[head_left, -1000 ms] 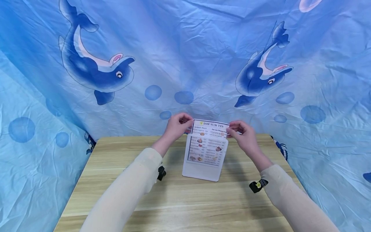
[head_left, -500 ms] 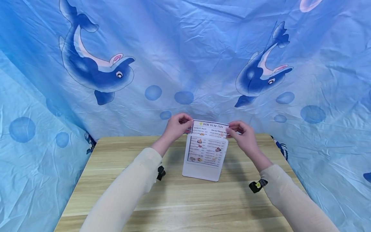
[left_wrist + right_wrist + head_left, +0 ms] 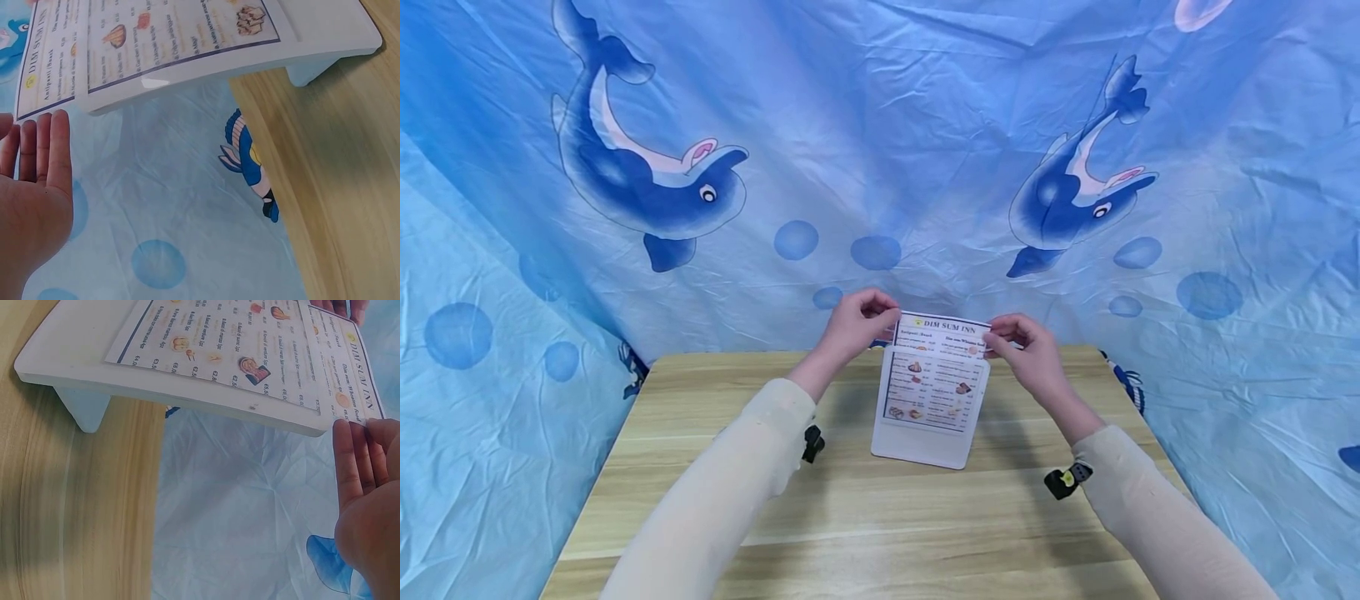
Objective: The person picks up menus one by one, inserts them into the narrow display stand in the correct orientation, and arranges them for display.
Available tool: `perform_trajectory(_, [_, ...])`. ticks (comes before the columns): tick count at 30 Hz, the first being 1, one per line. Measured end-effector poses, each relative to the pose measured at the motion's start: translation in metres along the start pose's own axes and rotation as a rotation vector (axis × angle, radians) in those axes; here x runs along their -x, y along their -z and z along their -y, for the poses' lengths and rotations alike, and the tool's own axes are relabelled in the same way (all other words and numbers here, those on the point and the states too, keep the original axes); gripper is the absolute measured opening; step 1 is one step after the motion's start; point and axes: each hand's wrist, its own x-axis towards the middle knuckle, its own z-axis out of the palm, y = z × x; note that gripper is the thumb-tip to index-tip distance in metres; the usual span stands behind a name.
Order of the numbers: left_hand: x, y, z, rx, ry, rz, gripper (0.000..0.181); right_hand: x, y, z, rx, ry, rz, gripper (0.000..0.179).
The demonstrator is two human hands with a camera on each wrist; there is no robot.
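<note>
A printed menu sheet point(image 3: 944, 326) headed DIM SUM INN stands at mid-table, its lower part behind the clear front of a white tilted display stand point(image 3: 919, 442). Its top strip sticks out above the stand. My left hand point(image 3: 854, 327) holds the sheet's upper left corner between thumb and fingers. At the opposite corner, my right hand point(image 3: 1034, 354) pinches the sheet. Straight fingers point(image 3: 59, 150) lie along the sheet's edge in the left wrist view. In the right wrist view, the right thumb point(image 3: 382, 430) is on the corner, with fingers beneath.
The stand rests on a wooden table point(image 3: 880, 533), propped by a white foot point(image 3: 84, 409) under it. Behind the table hangs a blue curtain point(image 3: 880, 150) with dolphins and bubbles. Small black cameras point(image 3: 1063, 482) sit at both wrists.
The menu sheet has slid slightly down in the stand. My left hand and forearm have shifted a little left; the right hand has barely moved and the stand stays put.
</note>
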Motion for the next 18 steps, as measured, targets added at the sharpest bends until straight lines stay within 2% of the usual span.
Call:
perform_trajectory(3, [-0.0016, 0.0021, -0.0016, -0.040, -0.025, 0.015, 0.010, -0.0006, 0.0006, -0.0004, 0.000, -0.002, 0.008, 0.020])
perform_trajectory(10, [-0.0016, 0.0059, -0.0045, -0.199, -0.076, 0.047, 0.008, -0.0008, 0.0008, -0.0005, -0.014, 0.000, 0.018, 0.020])
perform_trajectory(18, [-0.0021, 0.0049, -0.0054, -0.223, -0.082, 0.054, 0.007, -0.0012, 0.0005, 0.0005, -0.021, 0.006, 0.006, 0.021])
